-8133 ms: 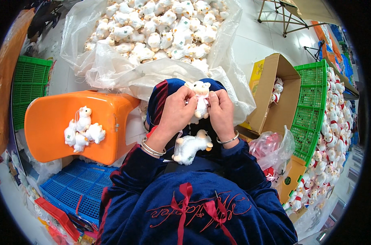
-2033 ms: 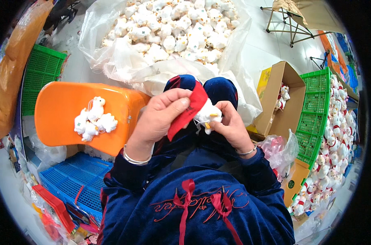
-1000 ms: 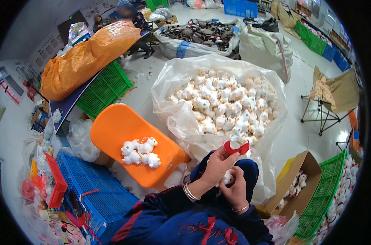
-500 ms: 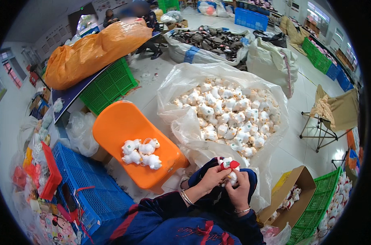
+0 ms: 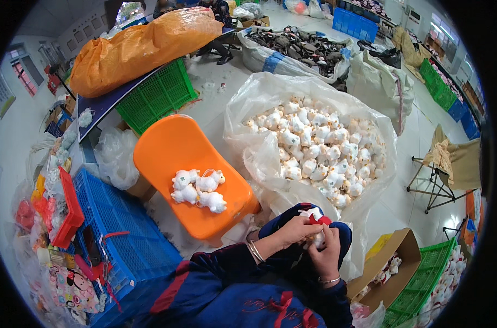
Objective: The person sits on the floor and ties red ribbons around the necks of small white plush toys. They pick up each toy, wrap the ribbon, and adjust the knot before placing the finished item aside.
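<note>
Over my lap I hold a small white plush toy [image 5: 311,212] with a red piece of cloth [image 5: 320,220] around it. My left hand [image 5: 290,230] pinches the toy and the cloth from the left. From the right, my right hand [image 5: 326,255] grips it low down, thumb near the red cloth. My fingers cover much of the toy's lower part. Just beyond, a large clear plastic bag [image 5: 248,143] holds a heap of white plush toys [image 5: 319,147]. Several white plush toys [image 5: 198,188] lie grouped on an orange stool [image 5: 169,147] to the left.
Left of me stand blue crates [image 5: 117,229] and a red tray [image 5: 69,210] with odds and ends. A cardboard box [image 5: 396,273] and a green crate [image 5: 418,284], both with plush toys, are at right. Farther off are a folding chair [image 5: 451,164] and an orange sack [image 5: 144,52].
The view has shifted, so the surroundings sit a little lower and more to the right. Both hands stay on the plush toy; my left fingers now cover more of the red cloth.
</note>
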Tool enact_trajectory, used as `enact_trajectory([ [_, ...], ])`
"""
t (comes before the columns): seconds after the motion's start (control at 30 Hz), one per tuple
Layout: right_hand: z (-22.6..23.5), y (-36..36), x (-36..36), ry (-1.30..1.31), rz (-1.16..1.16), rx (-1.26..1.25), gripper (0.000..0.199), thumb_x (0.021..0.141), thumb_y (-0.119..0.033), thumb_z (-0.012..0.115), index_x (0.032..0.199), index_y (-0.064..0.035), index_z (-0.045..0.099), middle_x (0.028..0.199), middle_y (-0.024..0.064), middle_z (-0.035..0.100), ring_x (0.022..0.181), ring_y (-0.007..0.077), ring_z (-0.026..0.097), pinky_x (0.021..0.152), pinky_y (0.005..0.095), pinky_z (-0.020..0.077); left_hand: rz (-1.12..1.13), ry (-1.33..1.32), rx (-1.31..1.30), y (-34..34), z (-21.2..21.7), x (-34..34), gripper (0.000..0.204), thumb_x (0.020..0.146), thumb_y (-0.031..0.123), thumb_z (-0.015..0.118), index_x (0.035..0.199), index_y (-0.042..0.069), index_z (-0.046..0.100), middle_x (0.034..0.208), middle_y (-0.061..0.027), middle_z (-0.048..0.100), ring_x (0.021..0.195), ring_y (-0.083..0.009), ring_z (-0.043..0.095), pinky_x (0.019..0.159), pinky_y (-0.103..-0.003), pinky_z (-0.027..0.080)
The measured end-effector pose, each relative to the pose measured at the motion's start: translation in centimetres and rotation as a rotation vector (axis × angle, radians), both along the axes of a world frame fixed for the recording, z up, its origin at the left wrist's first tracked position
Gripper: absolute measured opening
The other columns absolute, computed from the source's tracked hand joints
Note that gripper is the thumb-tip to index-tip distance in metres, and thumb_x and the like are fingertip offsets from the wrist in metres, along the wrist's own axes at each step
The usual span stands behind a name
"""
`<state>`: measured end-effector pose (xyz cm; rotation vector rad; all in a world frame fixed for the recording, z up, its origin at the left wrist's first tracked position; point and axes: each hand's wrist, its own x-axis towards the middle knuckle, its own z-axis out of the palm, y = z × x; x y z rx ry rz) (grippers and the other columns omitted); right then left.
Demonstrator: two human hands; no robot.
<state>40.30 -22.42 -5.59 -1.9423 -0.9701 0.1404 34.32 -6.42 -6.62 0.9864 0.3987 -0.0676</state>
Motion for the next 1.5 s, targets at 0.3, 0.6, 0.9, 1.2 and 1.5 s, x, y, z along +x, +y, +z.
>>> enact_trajectory([
  [0.3,0.0,-0.8,0.2,0.017,-0.086,0.037,0.039,0.076,-0.004,0.072,0.114,-0.0025,0.065,0.095,0.0132,0.053,0.086,0.0281,0.057,0.074,0.0343,0.0480,0.067,0.235,0.085,2.2,-2.3,-2.0,0.016,0.097,0.026,0.068,0.089,0.012,0.069,0.070,0.0041,0.056,0.056,-0.0069,0.050,0.048,-0.024,0.036],
  [0.6,-0.8,-2.4,0.0,0.298,-0.129,0.101,0.044,0.076,-0.003,0.071,0.120,-0.0030,0.066,0.101,0.0097,0.055,0.091,0.0221,0.059,0.079,0.0297,0.0478,0.543,-0.533,1.362,2.3,2.8,-2.7,0.029,0.081,-0.003,0.075,0.107,0.004,0.067,0.114,-0.0116,0.065,0.103,-0.0279,0.061,0.088,-0.037,0.051],
  [0.9,-1.0,-3.0,0.1,0.316,-0.120,0.065,0.048,0.076,-0.003,0.072,0.124,-0.0035,0.065,0.100,0.0074,0.053,0.085,0.0160,0.056,0.069,0.0257,0.0442,-0.079,-0.493,1.431,-0.2,1.5,-0.9,0.026,0.084,0.009,0.072,0.109,0.010,0.068,0.117,-0.0064,0.063,0.101,-0.0277,0.065,0.080,-0.039,0.058],
  [1.2,-2.4,-2.8,-0.3,0.388,-0.122,0.163,0.064,0.078,-0.002,0.076,0.135,-0.0025,0.049,0.104,0.0075,0.055,0.094,0.0160,0.059,0.083,0.0281,0.0500,0.071,-0.441,1.234,0.2,0.1,0.5,0.007,0.085,0.002,0.066,0.091,0.003,0.066,0.097,-0.0121,0.067,0.092,-0.0309,0.066,0.077,-0.039,0.056],
  [1.5,-2.0,-3.3,0.5,0.175,-0.056,0.103,0.043,0.083,0.002,0.069,0.124,-0.0045,0.060,0.112,0.0136,0.056,0.102,0.0278,0.059,0.089,0.0347,0.0483,-0.205,-0.067,0.446,2.0,1.0,1.2,0.009,0.095,0.009,0.069,0.101,0.002,0.068,0.089,0.0004,0.068,0.078,-0.0045,0.061,0.071,-0.021,0.051],
])
